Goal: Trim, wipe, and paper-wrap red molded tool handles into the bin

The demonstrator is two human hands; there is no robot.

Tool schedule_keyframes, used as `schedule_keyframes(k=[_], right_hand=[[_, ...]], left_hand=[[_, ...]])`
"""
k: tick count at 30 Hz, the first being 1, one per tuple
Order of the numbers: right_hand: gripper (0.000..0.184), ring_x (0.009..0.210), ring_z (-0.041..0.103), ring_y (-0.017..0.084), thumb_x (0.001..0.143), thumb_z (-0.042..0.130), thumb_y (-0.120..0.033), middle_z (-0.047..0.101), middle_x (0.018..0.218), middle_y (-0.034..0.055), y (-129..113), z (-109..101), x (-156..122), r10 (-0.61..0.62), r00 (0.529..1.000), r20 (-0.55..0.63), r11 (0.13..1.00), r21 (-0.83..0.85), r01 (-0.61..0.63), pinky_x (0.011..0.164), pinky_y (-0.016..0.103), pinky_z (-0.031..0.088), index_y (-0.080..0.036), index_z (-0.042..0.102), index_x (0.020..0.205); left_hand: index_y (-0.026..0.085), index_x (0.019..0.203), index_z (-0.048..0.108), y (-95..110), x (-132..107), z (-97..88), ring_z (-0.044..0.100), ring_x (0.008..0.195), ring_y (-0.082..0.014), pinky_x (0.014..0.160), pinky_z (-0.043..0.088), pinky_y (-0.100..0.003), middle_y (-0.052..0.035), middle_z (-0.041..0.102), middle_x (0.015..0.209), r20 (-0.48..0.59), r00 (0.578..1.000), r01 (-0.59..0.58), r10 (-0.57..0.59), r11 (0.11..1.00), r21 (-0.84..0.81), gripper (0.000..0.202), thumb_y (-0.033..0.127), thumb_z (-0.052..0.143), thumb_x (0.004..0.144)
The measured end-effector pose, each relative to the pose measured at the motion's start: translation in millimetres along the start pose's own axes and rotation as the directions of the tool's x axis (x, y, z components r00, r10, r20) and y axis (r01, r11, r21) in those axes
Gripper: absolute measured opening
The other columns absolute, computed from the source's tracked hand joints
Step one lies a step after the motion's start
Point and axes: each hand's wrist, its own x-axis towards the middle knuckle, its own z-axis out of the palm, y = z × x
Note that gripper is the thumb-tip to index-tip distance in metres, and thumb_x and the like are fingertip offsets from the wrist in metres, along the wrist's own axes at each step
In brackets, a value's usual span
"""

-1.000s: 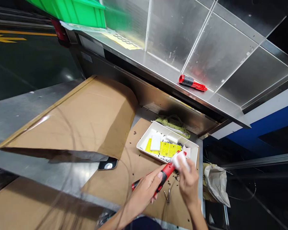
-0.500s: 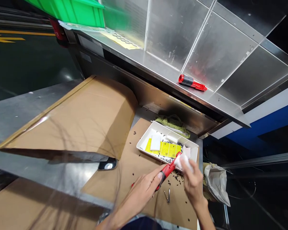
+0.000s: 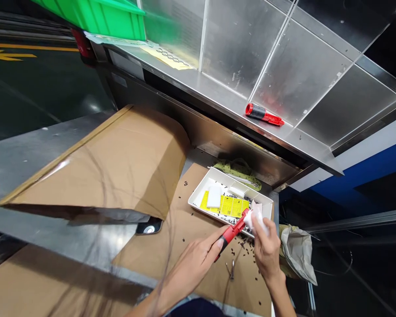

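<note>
Two bare hands work over a cardboard sheet [image 3: 171,246]: the left hand [image 3: 194,264] grips closed around a red-and-black hand tool [image 3: 231,233], its tip reaching the white cloth [image 3: 255,218] pinched tightly by the right hand [image 3: 267,251], above the near rim of a white tray [image 3: 201,185].

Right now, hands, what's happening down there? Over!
Left hand gripping red tool. Right hand holding white cloth at its tip. Black specks on cardboard, white tray right beside. Over!

A green plastic crate [image 3: 112,17] sits far left on a brushed steel shelf [image 3: 231,57]; a crumpled grey paper bag [image 3: 298,254] slumps right.
</note>
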Motion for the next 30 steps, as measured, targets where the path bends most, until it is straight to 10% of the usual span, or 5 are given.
schedule_keyframes(k=[16,25,30], right_hand=[[0.040,0.099,0.063,0.020,0.099,0.044,-0.017,0.056,0.110,0.0103,26,-9,16,0.167,0.983,0.077,0.985,0.025,-0.170,0.075,0.030,0.055,-0.028,0.060,0.134],[0.042,0.097,0.063,0.020,0.099,0.043,-0.015,0.056,0.112,0.0120,23,-10,18,0.148,0.982,0.113,0.986,0.055,-0.155,0.073,0.031,0.056,-0.027,0.058,0.136],[0.036,0.092,0.063,0.022,0.099,0.044,-0.019,0.057,0.108,0.0123,39,-12,19,0.201,0.977,0.069,0.979,0.013,-0.203,0.070,0.034,0.056,-0.023,0.066,0.127]], left_hand=[[0.036,0.143,0.051,-6,-3,-0.6,0.069,0.110,-0.0209,0.091,0.053,-0.029,0.0016,0.072,0.122,0.033,0.999,-0.040,0.034,0.982,0.182,0.048,0.037,0.031,0.100],[0.031,0.138,0.058,-10,3,-3.9,0.066,0.114,-0.0218,0.099,0.050,-0.030,-0.0006,0.070,0.128,0.036,0.998,-0.042,0.043,0.999,-0.014,0.049,0.042,0.031,0.098],[0.024,0.144,0.051,-14,0,-4.9,0.059,0.060,-0.0135,0.050,0.044,-0.019,-0.0026,0.068,0.076,0.286,0.934,0.332,-0.215,0.820,-0.466,0.069,0.066,0.039,0.090]])
